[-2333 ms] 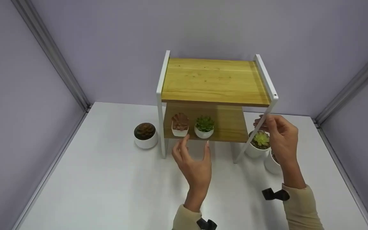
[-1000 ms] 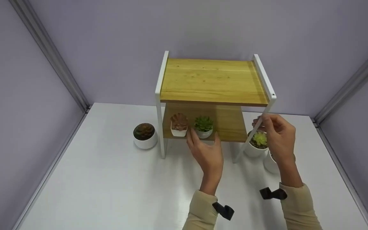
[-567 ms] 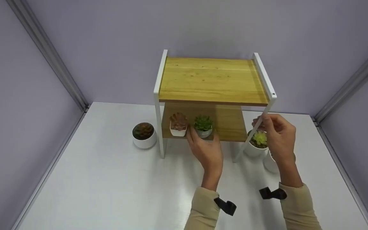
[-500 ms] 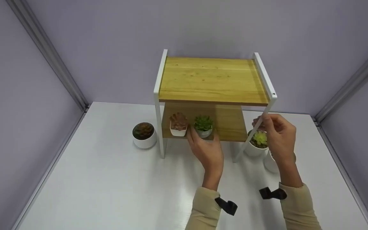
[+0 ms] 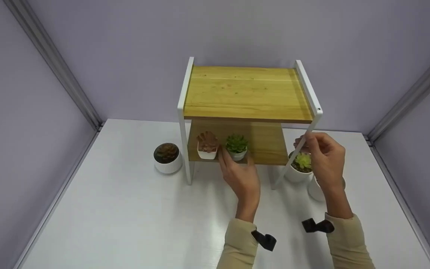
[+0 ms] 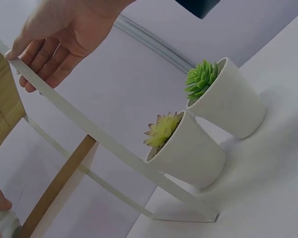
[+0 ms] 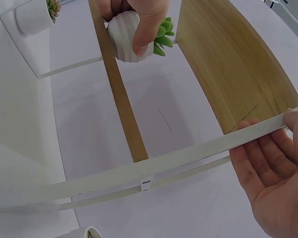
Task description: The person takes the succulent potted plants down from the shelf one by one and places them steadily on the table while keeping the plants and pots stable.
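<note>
A two-tier shelf with wooden boards (image 5: 248, 93) and a white frame stands against the back wall. On its lower board, my left hand (image 5: 242, 179) holds the small white pot of a green succulent (image 5: 236, 143), thumb on one side and fingers on the other. The right wrist view shows the ribbed white pot (image 7: 125, 37) with the thumb across it. My right hand (image 5: 327, 157) pinches the frame's right front post (image 5: 300, 149), just below the upper board. Left of the green plant, a reddish succulent (image 5: 207, 144) sits in a white pot, close to my left fingers.
A dark reddish succulent (image 5: 167, 158) in a round white pot stands on the table left of the shelf. To the right are a yellow-green succulent (image 5: 301, 164) and another white pot (image 5: 316, 190), partly hidden by my right hand. Walls enclose the white table (image 5: 133, 216).
My left hand has moved right from in front of the reddish succulent and taken hold of the green succulent's pot. My right hand has stayed on the post.
</note>
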Tool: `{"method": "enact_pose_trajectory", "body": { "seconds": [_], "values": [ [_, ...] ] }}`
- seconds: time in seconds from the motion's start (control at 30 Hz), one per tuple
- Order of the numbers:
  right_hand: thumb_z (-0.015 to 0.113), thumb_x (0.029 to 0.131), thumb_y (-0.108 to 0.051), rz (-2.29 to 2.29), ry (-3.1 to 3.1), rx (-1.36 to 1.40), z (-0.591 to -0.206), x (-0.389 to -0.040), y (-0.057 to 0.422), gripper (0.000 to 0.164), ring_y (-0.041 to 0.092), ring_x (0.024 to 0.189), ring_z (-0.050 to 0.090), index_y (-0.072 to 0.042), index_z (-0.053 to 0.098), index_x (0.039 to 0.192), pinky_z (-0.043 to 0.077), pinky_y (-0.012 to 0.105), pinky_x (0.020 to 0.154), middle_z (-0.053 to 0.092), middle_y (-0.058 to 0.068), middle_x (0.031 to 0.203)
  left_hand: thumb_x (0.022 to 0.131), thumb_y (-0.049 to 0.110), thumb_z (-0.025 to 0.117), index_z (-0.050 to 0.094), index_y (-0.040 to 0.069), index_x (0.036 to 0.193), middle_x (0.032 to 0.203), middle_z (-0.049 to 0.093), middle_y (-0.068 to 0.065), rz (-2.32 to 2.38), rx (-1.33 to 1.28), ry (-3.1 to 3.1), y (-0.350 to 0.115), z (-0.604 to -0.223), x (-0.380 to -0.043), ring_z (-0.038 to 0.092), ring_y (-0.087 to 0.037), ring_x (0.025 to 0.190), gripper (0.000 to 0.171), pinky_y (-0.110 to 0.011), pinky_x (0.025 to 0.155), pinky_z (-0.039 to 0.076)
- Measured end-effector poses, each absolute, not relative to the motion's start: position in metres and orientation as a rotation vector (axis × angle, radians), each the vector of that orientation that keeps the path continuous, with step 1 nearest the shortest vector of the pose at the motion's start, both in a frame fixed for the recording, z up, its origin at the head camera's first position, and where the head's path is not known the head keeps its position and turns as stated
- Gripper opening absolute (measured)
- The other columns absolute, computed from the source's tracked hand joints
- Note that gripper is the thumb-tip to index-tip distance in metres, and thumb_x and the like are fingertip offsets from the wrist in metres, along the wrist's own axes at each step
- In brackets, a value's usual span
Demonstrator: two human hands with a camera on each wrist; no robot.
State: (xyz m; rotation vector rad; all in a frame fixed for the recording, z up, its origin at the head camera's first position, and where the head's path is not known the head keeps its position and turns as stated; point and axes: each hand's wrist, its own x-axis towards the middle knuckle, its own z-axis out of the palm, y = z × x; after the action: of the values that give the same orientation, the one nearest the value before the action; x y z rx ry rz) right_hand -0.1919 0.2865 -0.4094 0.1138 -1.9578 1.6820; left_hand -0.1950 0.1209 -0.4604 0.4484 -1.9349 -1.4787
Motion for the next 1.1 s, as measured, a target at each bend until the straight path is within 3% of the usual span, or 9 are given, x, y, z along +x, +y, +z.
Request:
{"method": "enact_pose_trajectory", "body": {
  "seconds": [0.37, 0.67, 1.1],
  "values": [
    [0.063, 0.106, -0.016, 1.713, -1.94, 0.112, -0.409, -0.192, 0.286, 0.027, 0.013, 0.085, 0.078, 0.009, 0.073, 0.104, 0.064, 0.024, 0.077, 0.08, 0.001, 0.089, 0.088, 0.009, 0.086, 0.057, -0.002, 0.145, 0.146, 0.06, -0.021, -1.478, 0.441, -1.92, 0.119, -0.461, -0.191, 0.061, -0.037, 0.135, 0.065, -0.051, 0.106, 0.057],
    [0.064, 0.106, -0.014, 1.726, -1.925, 0.149, -0.409, -0.193, 0.286, 0.026, 0.013, 0.084, 0.078, 0.01, 0.073, 0.104, 0.064, 0.023, 0.078, 0.08, 0.003, 0.089, 0.087, 0.008, 0.086, 0.058, -0.005, 0.144, 0.146, 0.061, -0.023, -1.494, 0.362, -1.895, 0.115, -0.46, -0.185, 0.059, -0.038, 0.138, 0.066, -0.051, 0.111, 0.054],
    [0.064, 0.106, -0.017, 1.753, -1.925, 0.12, -0.408, -0.193, 0.286, 0.028, 0.013, 0.085, 0.079, 0.01, 0.073, 0.106, 0.064, 0.024, 0.08, 0.08, 0.002, 0.09, 0.079, 0.006, 0.093, 0.063, -0.003, 0.136, 0.133, 0.067, -0.019, -1.413, 0.271, -1.825, 0.107, -0.463, -0.174, 0.066, -0.033, 0.126, 0.065, -0.048, 0.102, 0.06]
  ]
}}
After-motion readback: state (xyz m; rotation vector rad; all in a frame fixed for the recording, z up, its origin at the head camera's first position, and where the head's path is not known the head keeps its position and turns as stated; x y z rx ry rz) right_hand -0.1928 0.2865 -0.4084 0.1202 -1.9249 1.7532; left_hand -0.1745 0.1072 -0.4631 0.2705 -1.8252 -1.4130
